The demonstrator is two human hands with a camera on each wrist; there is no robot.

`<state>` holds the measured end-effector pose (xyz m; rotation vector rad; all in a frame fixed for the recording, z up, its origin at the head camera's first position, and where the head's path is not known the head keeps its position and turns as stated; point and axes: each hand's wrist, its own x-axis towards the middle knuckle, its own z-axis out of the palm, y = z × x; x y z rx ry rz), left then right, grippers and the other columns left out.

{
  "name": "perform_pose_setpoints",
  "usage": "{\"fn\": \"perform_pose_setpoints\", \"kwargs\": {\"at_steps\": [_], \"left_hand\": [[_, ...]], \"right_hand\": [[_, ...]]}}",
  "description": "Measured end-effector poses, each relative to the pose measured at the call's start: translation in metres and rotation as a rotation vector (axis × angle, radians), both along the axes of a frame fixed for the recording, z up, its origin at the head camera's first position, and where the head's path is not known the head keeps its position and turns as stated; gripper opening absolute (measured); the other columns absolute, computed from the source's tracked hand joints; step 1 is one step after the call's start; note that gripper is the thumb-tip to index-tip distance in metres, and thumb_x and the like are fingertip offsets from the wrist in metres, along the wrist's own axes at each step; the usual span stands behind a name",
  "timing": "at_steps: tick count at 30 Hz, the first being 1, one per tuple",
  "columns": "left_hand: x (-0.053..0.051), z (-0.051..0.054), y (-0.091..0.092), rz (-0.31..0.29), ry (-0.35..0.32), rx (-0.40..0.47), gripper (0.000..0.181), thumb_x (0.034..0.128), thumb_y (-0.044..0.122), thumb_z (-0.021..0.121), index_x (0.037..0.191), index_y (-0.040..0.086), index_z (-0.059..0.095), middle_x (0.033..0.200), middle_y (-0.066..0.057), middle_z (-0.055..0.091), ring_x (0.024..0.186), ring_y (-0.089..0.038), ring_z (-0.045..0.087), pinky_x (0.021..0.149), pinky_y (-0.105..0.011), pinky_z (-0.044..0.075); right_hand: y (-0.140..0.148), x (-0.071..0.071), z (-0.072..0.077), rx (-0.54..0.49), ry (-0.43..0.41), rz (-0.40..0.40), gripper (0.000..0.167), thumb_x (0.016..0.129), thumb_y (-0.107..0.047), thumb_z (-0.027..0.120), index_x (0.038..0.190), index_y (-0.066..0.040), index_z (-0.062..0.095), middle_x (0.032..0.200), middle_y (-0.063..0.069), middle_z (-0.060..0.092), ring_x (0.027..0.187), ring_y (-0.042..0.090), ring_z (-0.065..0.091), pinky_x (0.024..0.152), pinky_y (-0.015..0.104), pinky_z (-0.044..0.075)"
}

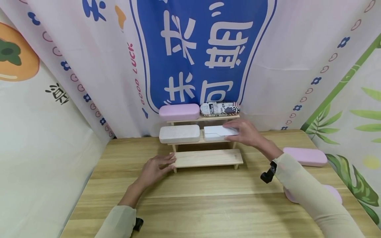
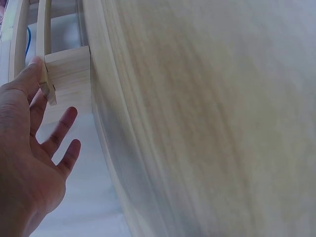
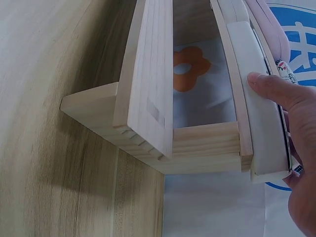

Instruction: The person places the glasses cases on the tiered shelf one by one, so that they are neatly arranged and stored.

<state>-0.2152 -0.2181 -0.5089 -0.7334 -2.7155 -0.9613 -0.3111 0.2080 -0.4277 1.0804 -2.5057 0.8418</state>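
A three-tier wooden stand point(image 1: 205, 158) stands at the back of the table. My right hand point(image 1: 245, 132) holds the right end of a white glasses case point(image 1: 212, 132) on the middle tier. In the right wrist view the thumb point(image 3: 269, 86) presses the front of that case; the other fingers are mostly hidden behind it. My left hand point(image 1: 156, 168) pinches the left end of the lowest tier, its remaining fingers point(image 2: 64, 126) spread loosely. Beside the held case lies a speckled white case point(image 1: 179, 134). Above sit a pink case point(image 1: 179, 112) and a newspaper-print case point(image 1: 219, 109).
Another pink case point(image 1: 305, 156) lies on the table point(image 1: 190, 205) at the right. A further pink object point(image 1: 333, 193) is partly covered by my right sleeve. Printed curtains point(image 1: 268, 82) hang behind the stand and on both sides.
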Motion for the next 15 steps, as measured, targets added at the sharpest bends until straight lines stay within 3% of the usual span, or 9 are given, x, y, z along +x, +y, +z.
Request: {"fn": "perform_pose_setpoints", "kwargs": {"at_steps": [9, 15], "left_hand": [[-0.0002, -0.0015, -0.0007, 0.001, 0.013, 0.003, 0.035, 0.0927, 0.026, 0.083, 0.126, 0.018, 0.078, 0.144, 0.000, 0.066, 0.125, -0.036, 0.068, 0.102, -0.059, 0.056], [-0.0004, -0.0007, -0.0002, 0.000, -0.001, 0.008, 0.035, 0.0928, 0.027, 0.083, 0.126, 0.018, 0.078, 0.144, 0.001, 0.065, 0.126, -0.036, 0.067, 0.103, -0.059, 0.055]], "right_hand": [[-0.0044, -0.0013, -0.0006, 0.024, 0.049, 0.011, 0.057, 0.077, -0.022, 0.096, 0.125, 0.000, 0.075, 0.125, 0.019, 0.075, 0.115, 0.038, 0.072, 0.102, 0.052, 0.057], [-0.0069, 0.0010, 0.0010, 0.048, 0.077, -0.006, 0.058, 0.078, -0.026, 0.095, 0.126, -0.001, 0.075, 0.126, 0.018, 0.075, 0.117, 0.039, 0.071, 0.106, 0.057, 0.053]]}}
